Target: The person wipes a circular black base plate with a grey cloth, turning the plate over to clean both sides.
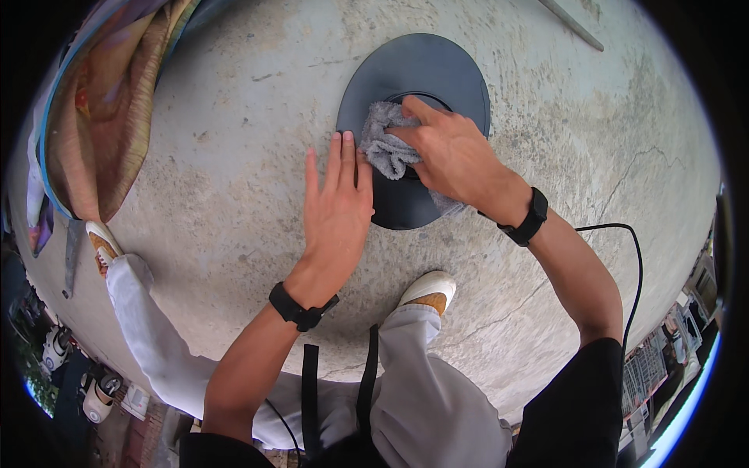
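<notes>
A dark grey round disc (413, 58) lies flat on the concrete, with a raised ring at its middle partly covered. My right hand (464, 156) presses a crumpled grey fluffy cloth (384, 148) onto the disc's centre, fingers bent over the cloth. Part of the cloth also shows under the heel of that hand. At the disc's left edge, my left hand (339, 203) lies with its fingers stretched out and the fingertips touching the rim. Nothing shows in its grasp.
Rough, cracked concrete (234, 156) spreads all around. A bunched, coloured fabric (109, 117) with a blue edge is at the upper left. A grey bar (573, 25) lies at the top right. My shoe (429, 291) stands below the disc. A black cable (638, 273) runs along my right arm.
</notes>
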`<action>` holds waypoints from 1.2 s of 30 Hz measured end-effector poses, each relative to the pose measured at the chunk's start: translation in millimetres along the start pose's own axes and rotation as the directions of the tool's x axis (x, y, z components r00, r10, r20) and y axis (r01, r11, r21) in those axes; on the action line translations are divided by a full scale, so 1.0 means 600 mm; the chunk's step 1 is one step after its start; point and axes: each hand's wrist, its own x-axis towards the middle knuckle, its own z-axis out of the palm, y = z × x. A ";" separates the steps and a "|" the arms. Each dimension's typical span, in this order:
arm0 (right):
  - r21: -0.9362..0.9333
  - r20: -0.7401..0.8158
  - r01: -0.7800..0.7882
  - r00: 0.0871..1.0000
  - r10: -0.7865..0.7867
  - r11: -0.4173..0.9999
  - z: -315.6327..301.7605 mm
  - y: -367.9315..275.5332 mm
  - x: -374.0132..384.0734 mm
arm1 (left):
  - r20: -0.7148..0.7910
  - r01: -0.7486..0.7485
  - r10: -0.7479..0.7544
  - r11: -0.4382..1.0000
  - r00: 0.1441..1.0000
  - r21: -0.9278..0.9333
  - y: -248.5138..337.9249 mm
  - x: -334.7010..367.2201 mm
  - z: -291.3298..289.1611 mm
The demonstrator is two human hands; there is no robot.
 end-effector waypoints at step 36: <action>0.288 -0.153 -0.549 0.782 0.604 0.785 0.047 -0.056 -0.104 | -0.058 0.022 -0.027 0.996 0.998 -0.086 0.008 -0.004 -0.013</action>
